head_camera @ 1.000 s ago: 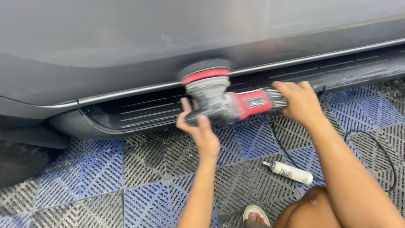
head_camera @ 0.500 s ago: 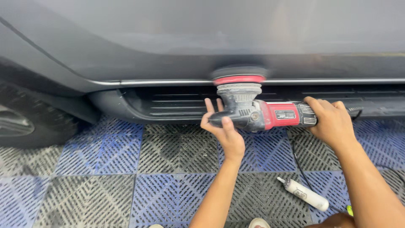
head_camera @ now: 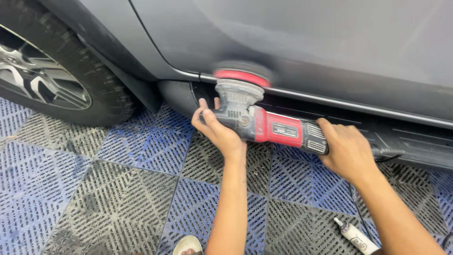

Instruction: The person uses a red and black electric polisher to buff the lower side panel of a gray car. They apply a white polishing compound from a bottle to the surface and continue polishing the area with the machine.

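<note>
Currently both hands' fingers grip the polisher (head_camera: 269, 123), left hand (head_camera: 218, 132) forward, right hand (head_camera: 347, 152) rearward, its pad (head_camera: 241, 76) pressed on the car's lower door panel (head_camera: 330, 61); steady pressure needed.

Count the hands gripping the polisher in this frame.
2. The left hand wraps the front of the polisher, near its head; the right hand grips its rear handle.

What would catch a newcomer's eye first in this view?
The red and grey polisher at centre, its blurred pad against the grey car door's lower edge. The left hand grips its head, the right hand its rear. A tyre sits upper left, and a small white bottle lies on the blue-and-grey floor tiles.
</note>
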